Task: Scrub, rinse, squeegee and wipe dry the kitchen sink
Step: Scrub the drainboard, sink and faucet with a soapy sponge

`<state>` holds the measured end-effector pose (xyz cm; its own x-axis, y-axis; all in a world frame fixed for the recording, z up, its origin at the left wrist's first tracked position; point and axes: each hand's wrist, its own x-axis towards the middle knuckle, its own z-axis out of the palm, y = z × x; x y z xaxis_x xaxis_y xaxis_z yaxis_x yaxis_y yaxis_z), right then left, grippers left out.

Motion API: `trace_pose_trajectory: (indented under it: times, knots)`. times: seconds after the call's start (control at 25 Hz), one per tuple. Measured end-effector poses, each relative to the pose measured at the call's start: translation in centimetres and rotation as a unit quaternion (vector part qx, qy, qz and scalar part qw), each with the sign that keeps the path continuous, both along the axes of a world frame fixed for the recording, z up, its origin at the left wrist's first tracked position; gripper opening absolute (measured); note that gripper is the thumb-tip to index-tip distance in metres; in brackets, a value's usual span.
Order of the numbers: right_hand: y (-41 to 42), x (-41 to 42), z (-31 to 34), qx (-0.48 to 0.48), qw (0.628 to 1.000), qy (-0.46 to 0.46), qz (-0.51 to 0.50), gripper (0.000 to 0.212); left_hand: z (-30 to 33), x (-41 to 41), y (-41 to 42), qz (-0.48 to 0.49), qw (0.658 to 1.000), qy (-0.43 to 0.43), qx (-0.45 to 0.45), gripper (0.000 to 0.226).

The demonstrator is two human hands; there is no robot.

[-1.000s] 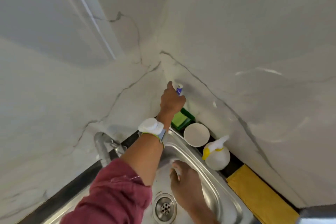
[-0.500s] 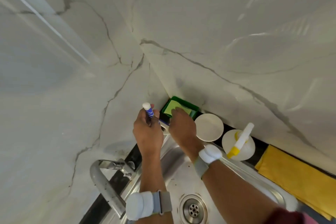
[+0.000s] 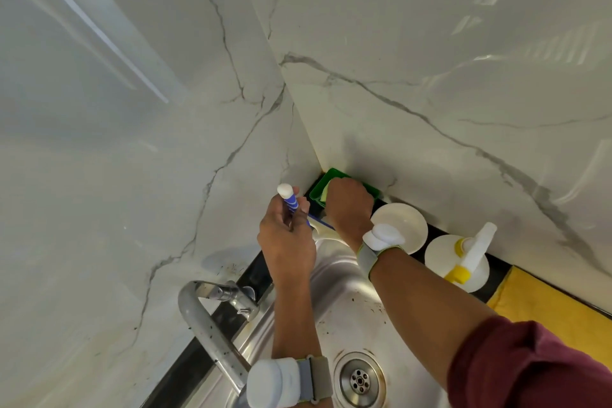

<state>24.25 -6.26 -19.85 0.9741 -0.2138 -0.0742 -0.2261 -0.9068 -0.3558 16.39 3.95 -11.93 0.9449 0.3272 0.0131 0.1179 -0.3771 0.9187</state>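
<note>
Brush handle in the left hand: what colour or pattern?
Blue-and-white striped brush handle with a white tip, gripped by the left hand; head view.

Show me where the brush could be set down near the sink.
Free: the sink floor between faucet and drain, and the yellow cloth on the right. Crowded: the back ledge, where the green tray, bowl and spray bottle stand in a row.

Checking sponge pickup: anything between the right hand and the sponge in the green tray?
Nothing visible. The right hand already reaches into the green tray over the sponge; the brush in the left hand sits beside it.
</note>
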Motion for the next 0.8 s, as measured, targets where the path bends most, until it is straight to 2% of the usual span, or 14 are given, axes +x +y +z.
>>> trace_pose_trajectory:
  times: [0.32,0.44,0.52,0.68,0.72,0.8]
  knots:
    - [-0.2,0.1,-0.6,0.040,0.999,0.001,-0.024,0.012,0.5,-0.5,-0.8,-0.002,1.000,0.008,0.028,0.020]
    - [0.1,-0.9,-1.2,0.116,0.989,-0.061,-0.073,0.015,1.6,0.4,-1.4,-0.023,0.999,0.021,0.043,0.029]
    - [0.1,-1.7,-0.3,0.180,0.967,-0.128,-0.131,0.015,2.7,1.0,-1.8,-0.025,0.998,0.022,0.052,0.024]
    - [-1.1,-3.9,2.6,0.330,0.873,-0.229,-0.275,0.019,3.7,1.9,-2.4,-0.033,0.995,0.036,0.084,0.010]
    - [-1.3,-5.2,2.9,0.405,0.829,-0.227,-0.312,0.019,4.2,2.1,-2.6,-0.037,0.992,0.034,0.111,0.010]
    - [-0.9,-8.8,2.4,0.578,0.704,-0.170,-0.376,0.019,5.1,3.0,-3.2,-0.047,0.980,0.042,0.191,0.013]
